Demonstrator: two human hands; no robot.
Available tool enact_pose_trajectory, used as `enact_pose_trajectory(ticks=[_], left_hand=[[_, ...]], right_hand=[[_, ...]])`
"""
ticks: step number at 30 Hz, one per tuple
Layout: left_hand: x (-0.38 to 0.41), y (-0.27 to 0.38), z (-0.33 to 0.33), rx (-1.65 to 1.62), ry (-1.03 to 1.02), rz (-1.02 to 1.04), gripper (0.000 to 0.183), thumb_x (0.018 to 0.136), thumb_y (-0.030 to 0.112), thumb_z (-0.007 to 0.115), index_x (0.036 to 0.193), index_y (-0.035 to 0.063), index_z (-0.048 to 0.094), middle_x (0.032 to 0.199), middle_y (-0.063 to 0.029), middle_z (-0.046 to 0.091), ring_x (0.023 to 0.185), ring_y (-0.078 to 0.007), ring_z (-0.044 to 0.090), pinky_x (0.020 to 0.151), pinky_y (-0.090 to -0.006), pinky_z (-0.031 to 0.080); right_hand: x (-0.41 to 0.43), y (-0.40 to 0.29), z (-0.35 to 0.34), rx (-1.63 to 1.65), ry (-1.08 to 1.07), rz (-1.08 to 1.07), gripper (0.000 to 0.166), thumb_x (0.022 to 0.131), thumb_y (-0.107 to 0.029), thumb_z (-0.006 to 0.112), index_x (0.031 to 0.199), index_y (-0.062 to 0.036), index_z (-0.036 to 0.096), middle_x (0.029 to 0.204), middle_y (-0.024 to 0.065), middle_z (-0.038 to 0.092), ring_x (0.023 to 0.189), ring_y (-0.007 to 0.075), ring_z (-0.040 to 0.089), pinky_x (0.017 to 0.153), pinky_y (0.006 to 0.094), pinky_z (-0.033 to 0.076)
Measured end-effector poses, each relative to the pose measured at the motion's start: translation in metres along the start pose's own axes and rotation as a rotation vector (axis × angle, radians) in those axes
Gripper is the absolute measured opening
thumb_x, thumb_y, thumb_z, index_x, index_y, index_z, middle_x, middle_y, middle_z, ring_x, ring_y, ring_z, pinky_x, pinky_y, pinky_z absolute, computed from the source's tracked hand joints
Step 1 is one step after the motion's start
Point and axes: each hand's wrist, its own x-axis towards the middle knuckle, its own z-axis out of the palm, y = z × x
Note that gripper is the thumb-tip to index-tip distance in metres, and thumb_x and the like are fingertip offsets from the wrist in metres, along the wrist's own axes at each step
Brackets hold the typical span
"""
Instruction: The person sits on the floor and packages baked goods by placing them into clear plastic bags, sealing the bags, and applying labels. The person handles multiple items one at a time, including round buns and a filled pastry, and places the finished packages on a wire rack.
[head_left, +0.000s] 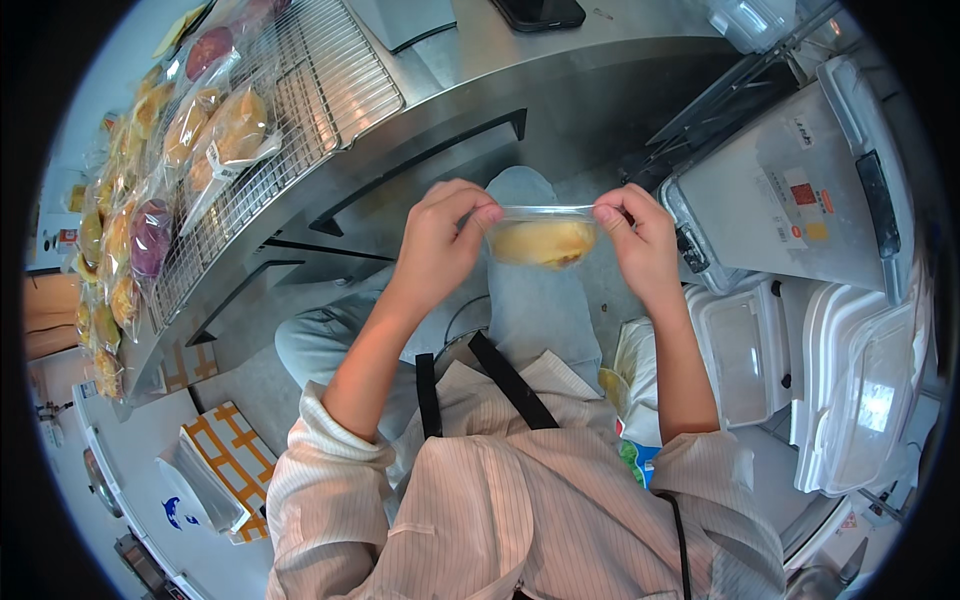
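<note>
A clear plastic bag (525, 213) with a golden bread roll (544, 241) inside hangs in front of me, above my knee. Its top edge is stretched level between my two hands. The left corner is pinched between thumb and fingers of my left hand (448, 229). My right hand (637, 232) grips the other corner the same way. The roll lies sideways in the lower part of the bag and has a browned patch near its lower right. Whether the bag's mouth is sealed, I cannot tell.
Several bagged breads (225, 135) rest on a wire cooling rack (330, 97) on the steel counter (480, 67) at left. A phone (540, 11) lies on the counter. To the right stand a large lidded bin (780, 180) and stacked white lids (855, 397). Drawer handles (427, 172) jut out ahead.
</note>
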Motion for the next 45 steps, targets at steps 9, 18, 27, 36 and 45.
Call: enact_pose_trajectory(ticks=[9,18,27,36,45], left_hand=[[0.005,-0.011,-0.003,0.002,-0.138,-0.081,0.012,0.088,0.009,0.065,0.091,-0.0016,0.067,0.082,-0.0099,0.065,0.069,-0.0153,0.060,0.063,-0.0274,0.047],[0.026,0.004,0.000,0.022,-0.391,0.034,0.015,0.088,0.012,0.064,0.095,-0.0021,0.065,0.081,-0.0073,0.064,0.072,-0.0157,0.058,0.065,-0.0277,0.047],[0.044,-0.029,0.010,-0.431,-0.641,-0.394,0.021,0.098,0.022,0.056,0.091,0.0043,0.065,0.079,0.0047,0.057,0.075,-0.0051,0.048,0.066,-0.0225,0.041],[0.039,-0.038,0.018,-0.430,-0.581,-0.378,0.018,0.099,0.023,0.055,0.092,0.0074,0.062,0.077,0.0066,0.051,0.072,-0.0032,0.043,0.064,-0.0202,0.038],[0.034,-0.023,0.010,0.276,-0.230,0.514,0.009,0.082,0.014,0.068,0.086,0.0071,0.065,0.079,-0.0082,0.058,0.073,-0.0262,0.056,0.061,-0.0335,0.044]], right_hand=[[0.001,0.012,0.006,0.096,-0.041,0.111,0.008,0.087,-0.006,0.062,0.088,0.0015,0.063,0.071,0.0031,0.058,0.066,0.0090,0.050,0.061,0.0251,0.042],[0.006,0.013,0.007,0.166,-0.147,0.131,0.009,0.088,-0.008,0.062,0.091,0.0000,0.062,0.072,0.0013,0.056,0.068,0.0088,0.048,0.064,0.0248,0.040],[0.010,-0.009,0.018,-0.485,-0.058,-0.584,0.023,0.076,-0.014,0.069,0.097,-0.0060,0.066,0.101,0.0059,0.064,0.099,0.0275,0.056,0.087,0.0365,0.045],[0.016,0.015,0.032,-0.486,-0.153,-0.642,0.016,0.077,-0.011,0.067,0.092,-0.0056,0.065,0.092,0.0049,0.062,0.091,0.0252,0.056,0.084,0.0370,0.045],[0.018,0.021,0.041,-0.446,-0.130,-0.593,0.010,0.074,-0.004,0.063,0.083,-0.0063,0.060,0.083,0.0052,0.055,0.088,0.0264,0.053,0.081,0.0360,0.044]])
